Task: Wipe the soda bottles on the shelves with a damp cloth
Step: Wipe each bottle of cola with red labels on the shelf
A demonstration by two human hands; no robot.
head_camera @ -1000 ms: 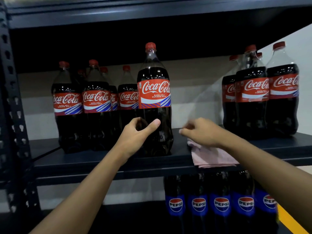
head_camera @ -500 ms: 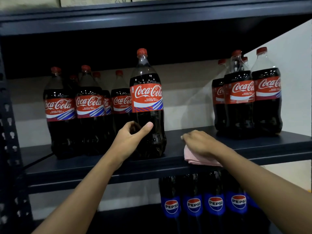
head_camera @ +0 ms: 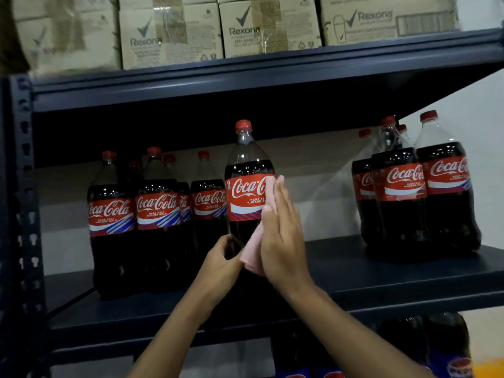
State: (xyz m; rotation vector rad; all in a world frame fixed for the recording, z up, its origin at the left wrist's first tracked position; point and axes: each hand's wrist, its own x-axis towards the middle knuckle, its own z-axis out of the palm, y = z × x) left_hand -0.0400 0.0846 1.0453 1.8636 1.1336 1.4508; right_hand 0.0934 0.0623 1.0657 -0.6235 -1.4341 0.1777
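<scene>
At the front middle of the dark metal shelf (head_camera: 381,276), a tall clear plastic cola bottle (head_camera: 249,192) with a red cap and red label stands alone, forward of its neighbours, probably so that both hands can get round it. The left hand (head_camera: 221,264) curls round the dark lower body at the bottle's 7 o'clock, seemingly to steady it against the push of wiping. The right hand (head_camera: 281,236) lies flat, fingers straight and together, pressing a folded pink cloth (head_camera: 252,259) to the bottle's 3 o'clock side, from the label's edge downward. A flat palm likely spreads the damp cloth over more plastic.

At 9 o'clock a cluster of matching bottles (head_camera: 156,211) stands just beside it, the nearest one crowding the left hand's side. At 3 o'clock a second cluster (head_camera: 403,186) stands well apart, leaving the right arm room. At 12 o'clock the upper shelf (head_camera: 272,69) carries brown cardboard cartons (head_camera: 171,31). At 5 o'clock, below, blue-labelled dark bottles (head_camera: 447,345) partly show. A perforated steel upright (head_camera: 26,214) bounds the far 9 o'clock side.
</scene>
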